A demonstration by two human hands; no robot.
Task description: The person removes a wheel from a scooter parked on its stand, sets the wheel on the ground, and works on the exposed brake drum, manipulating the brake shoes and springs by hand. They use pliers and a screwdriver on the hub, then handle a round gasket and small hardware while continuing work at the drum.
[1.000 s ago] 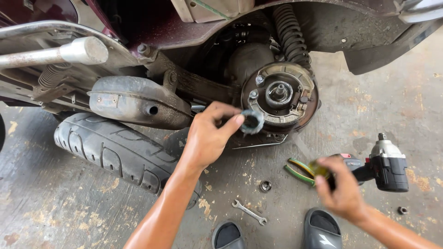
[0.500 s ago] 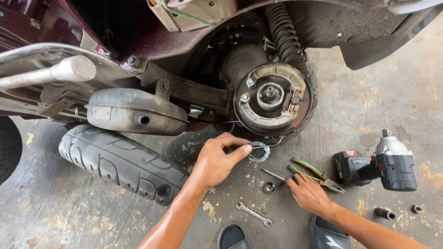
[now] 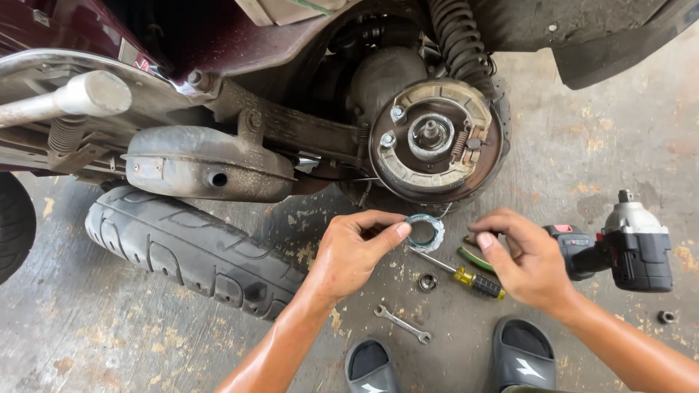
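Two bare hands over the concrete floor [image 3: 597, 175], below the exposed drum brake plate [image 3: 435, 140] of a scooter with its wheel off. Left hand [image 3: 353, 251] pinched shut on a thin, worn ring-shaped part [image 3: 425, 231], thumb and forefinger at its left edge, ring held face-on and just under the brake plate. Right hand [image 3: 526, 258] nearly level with it, just to the right, fingers curled loosely, gripping nothing visible, fingertips close to the ring but apart from it. Nearer the ring: the left, already holding it.

On the floor between the hands: one yellow-handled screwdriver [image 3: 466, 275], long axis running from upper left to lower right; one green-handled pair of pliers [image 3: 475, 256], partly hidden. One small nut [image 3: 427, 282], one open-ended spanner [image 3: 403, 324], one cordless impact wrench [image 3: 619, 247] to the right, one loose tyre [image 3: 193, 251] to the left. Two sandals [image 3: 520, 356] at the bottom edge.
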